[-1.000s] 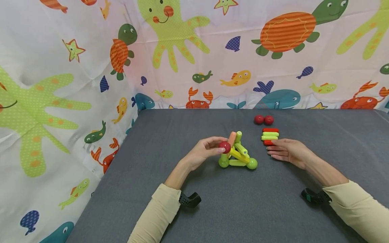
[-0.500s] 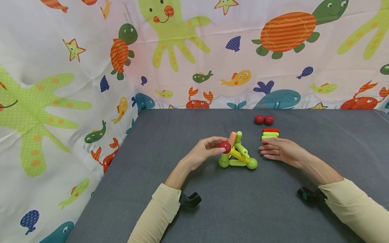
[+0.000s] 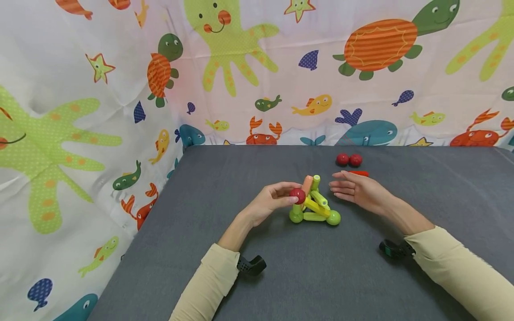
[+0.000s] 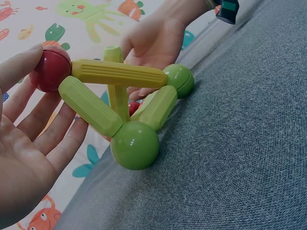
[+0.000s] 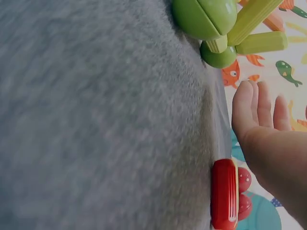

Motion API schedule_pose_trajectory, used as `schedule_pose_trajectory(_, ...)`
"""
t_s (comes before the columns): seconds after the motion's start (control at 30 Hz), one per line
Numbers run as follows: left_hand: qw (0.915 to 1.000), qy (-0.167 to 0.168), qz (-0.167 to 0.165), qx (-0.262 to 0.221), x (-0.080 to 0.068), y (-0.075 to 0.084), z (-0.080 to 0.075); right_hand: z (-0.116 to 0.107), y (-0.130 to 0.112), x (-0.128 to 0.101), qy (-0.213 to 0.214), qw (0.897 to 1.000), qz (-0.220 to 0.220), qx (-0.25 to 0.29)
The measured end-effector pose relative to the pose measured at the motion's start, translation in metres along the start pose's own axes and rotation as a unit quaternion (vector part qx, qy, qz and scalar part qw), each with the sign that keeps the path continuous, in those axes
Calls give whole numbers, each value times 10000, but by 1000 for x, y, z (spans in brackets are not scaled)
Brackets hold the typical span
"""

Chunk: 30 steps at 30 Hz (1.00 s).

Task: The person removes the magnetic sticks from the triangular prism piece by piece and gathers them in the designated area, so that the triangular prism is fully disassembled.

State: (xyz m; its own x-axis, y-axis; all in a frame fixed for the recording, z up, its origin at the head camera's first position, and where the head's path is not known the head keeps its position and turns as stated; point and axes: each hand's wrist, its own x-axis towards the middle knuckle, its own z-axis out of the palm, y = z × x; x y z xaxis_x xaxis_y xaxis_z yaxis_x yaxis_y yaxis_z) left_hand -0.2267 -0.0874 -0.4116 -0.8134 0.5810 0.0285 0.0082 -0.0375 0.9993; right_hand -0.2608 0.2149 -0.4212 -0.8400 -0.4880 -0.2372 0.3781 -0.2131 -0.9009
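My left hand (image 3: 267, 201) pinches a red ball (image 4: 52, 69) between thumb and fingers. The ball sits at the top corner of a frame of toy building rods and balls. A yellow rod (image 4: 120, 73) and a lime rod (image 4: 91, 106) run from it down to a green ball (image 4: 180, 80) and a nearer green ball (image 4: 135, 146). A peach rod (image 3: 307, 183) sticks up behind. Just right of the frame, my right hand (image 3: 363, 191) is raised with fingers extended and slightly bent, touching none of its parts. I see nothing in its fingers.
Beyond the right hand lies a red rod (image 3: 359, 173), partly covered by it. Two red balls, the left ball (image 3: 342, 159) and the right ball (image 3: 355, 160), rest farther back on the grey cloth (image 3: 225, 178). A patterned curtain (image 3: 241, 120) hangs behind and at left.
My right hand has moved left and slightly away from me, toward the frame, passing over the row of rods and now hiding most of them. The left hand and frame have stayed in place.
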Motion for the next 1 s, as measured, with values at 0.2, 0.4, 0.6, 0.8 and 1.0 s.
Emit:
schedule_pose_trajectory(0.2,10000,-3,20,-16,1,-2,0,6,0,9,5,10000,-50,29)
schedule_pose_trajectory(0.4,10000,-16,47,3,1,-2,-1,10,0,18,-1,9999,-51,139)
schedule_pose_trajectory(0.6,10000,-30,60,-10,1,-2,0,12,2,26,-49,9998,-117,120)
schedule_pose_trajectory(0.8,10000,-17,36,-21,0,-1,0,15,5,32,-131,9997,-187,71)
schedule_pose_trajectory(1.0,10000,-1,19,-6,1,-1,0,19,8,36,-388,9982,-413,-179)
